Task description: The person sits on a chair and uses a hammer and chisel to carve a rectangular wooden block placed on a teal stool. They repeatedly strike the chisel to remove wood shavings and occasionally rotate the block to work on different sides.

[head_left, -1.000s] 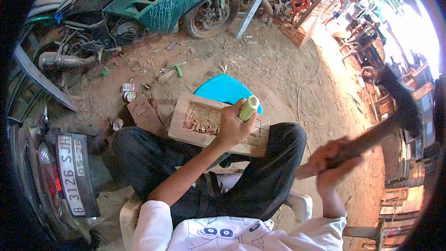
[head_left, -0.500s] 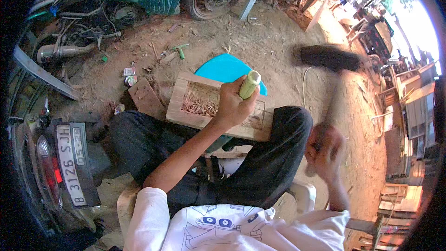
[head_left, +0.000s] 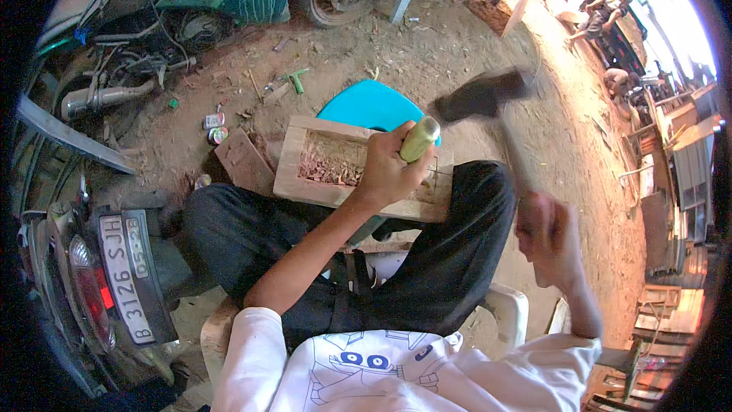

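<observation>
Block (head_left: 324, 193): pale, squared wood, longer than wide, with flat, light faces; it lies slightly slanted in front of the person, between the knees, its right end beside the right thigh (head_left: 469, 240).
Recess (head_left: 329, 143): a rectangular hollow in the block's left part, straight-walled, its floor rough and browner than the rim, littered with curled shavings (head_left: 324, 171).
Right end of the block: thin dark lines drawn across the wood, partly covered by the hand.
Left hand (head_left: 390, 169): fingers wrapped around a pale green handle (head_left: 420, 140), over the block's middle; the handle leans up and right, its flat end uncovered, its lower part hidden.
Right hand (head_left: 547, 235): curled around the shaft of a hammer (head_left: 482, 94), blurred, to the right of the right knee.
Hammer: thick, dark head, brownish shaft; the head appears just beside the green handle's end, and whether they touch cannot be told.
Blue seat (head_left: 370, 109): smooth, bright, rounded, partly behind the block.
Ground (head_left: 473, 46): brown dirt with scattered scraps.
</observation>
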`<state>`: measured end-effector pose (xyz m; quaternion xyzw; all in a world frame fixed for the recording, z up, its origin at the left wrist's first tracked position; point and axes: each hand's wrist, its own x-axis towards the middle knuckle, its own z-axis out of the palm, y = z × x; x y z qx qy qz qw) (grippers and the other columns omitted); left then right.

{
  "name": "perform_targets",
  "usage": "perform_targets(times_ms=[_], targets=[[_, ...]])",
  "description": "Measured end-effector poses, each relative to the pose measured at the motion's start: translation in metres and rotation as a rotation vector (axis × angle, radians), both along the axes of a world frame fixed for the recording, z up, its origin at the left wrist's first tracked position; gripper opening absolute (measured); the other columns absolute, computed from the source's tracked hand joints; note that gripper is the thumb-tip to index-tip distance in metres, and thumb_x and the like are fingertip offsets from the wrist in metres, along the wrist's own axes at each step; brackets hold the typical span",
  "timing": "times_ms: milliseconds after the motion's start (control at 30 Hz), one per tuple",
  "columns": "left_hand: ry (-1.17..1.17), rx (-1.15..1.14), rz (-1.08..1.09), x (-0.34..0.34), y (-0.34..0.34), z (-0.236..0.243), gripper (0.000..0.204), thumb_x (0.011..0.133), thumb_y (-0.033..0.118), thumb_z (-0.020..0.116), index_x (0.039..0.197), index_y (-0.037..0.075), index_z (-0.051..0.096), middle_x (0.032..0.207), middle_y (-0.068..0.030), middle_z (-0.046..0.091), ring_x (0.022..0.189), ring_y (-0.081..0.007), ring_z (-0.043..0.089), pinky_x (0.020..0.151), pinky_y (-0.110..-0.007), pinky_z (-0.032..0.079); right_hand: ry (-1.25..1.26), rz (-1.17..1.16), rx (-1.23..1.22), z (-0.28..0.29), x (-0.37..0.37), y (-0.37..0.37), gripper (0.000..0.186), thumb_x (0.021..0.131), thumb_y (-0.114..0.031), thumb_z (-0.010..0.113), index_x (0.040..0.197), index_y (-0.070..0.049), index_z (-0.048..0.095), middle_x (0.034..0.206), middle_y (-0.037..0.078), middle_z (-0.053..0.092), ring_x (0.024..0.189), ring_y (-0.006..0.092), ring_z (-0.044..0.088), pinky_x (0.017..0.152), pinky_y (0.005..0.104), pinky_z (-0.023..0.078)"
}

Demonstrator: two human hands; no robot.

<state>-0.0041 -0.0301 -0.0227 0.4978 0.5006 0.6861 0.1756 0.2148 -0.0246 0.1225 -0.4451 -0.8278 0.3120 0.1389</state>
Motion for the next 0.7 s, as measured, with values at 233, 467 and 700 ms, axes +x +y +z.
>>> perform_targets(times_ms=[233, 467, 700], targets=[[-0.104, -0.038, -0.076, -0.004, -0.006, 0.006, 0.01, 0.079, 0.009, 0.062, 0.075, 0.003, 0.055, 0.056, -0.0041, 0.053, 0.05, -0.0091, 0.049, 0.047, -0.029, 0.038, 0.965, -0.149, -0.142, 0.045, 0.028, 0.002, 0.066, 0.083, -0.072, 0.033, 0.08, -0.008, 0.047, 0.051, -0.001, 0.042, 0.043, 0.0103, 0.043, 0.036, 0.0234, 0.032], [-0.065, -0.016, -0.024, -0.004, 0.0, -0.001, 0.014, 0.077, 0.011, 0.063, 0.072, 0.003, 0.053, 0.055, -0.0057, 0.052, 0.049, -0.0108, 0.051, 0.046, -0.03, 0.038, 0.119, -0.056, -0.119, -0.029, -0.014, -0.022, 0.047, 0.094, -0.052, 0.036, 0.087, -0.007, 0.049, 0.053, 0.0, 0.044, 0.045, 0.0088, 0.044, 0.039, 0.0243, 0.033], [-0.013, -0.014, -0.053, -0.002, -0.002, -0.001, 0.014, 0.076, 0.012, 0.062, 0.072, 0.002, 0.053, 0.053, -0.0067, 0.051, 0.049, -0.0129, 0.051, 0.046, -0.032, 0.038, 0.863, -0.166, -0.056, 0.002, 0.007, -0.04, 0.053, 0.09, -0.059, 0.038, 0.093, -0.007, 0.044, 0.063, 0.001, 0.045, 0.035, 0.0086, 0.036, 0.031, 0.0231, 0.031]])
